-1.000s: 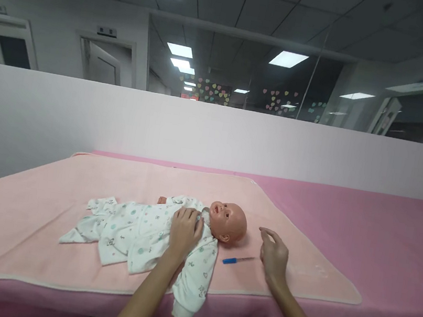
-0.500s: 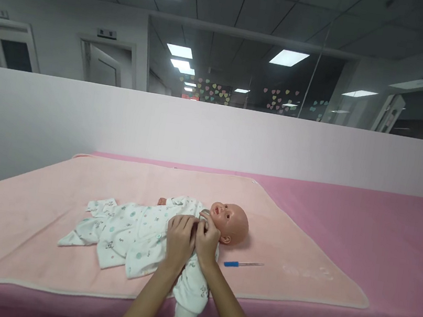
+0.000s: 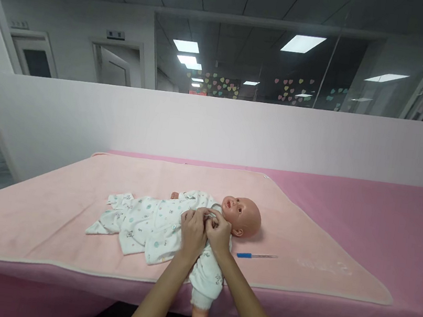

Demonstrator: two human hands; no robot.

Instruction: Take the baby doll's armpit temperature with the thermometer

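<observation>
A baby doll (image 3: 247,217) lies on its back, its head to the right and one arm hanging over the near edge. It wears white printed baby clothes (image 3: 164,225). My left hand (image 3: 195,227) is closed on the front of the garment at the doll's upper chest. Close beside it, my right hand (image 3: 218,231) pinches the cloth near the neckline, just below the chin. The fingertips of both hands nearly meet, and the bit of cloth between them is mostly hidden. Past the hands, the garment's lower part spreads loosely to the left.
A blue-capped pen-like stick (image 3: 254,255) lies right of my right forearm. Under the doll is a peach blanket (image 3: 320,254) on a pink-covered table (image 3: 385,221). A low white partition (image 3: 239,133) with glass above stands behind.
The whole view has shifted, so the doll and hands appear further right and slightly higher. Both hands stay closed at the doll's chest, with small finger movements.
</observation>
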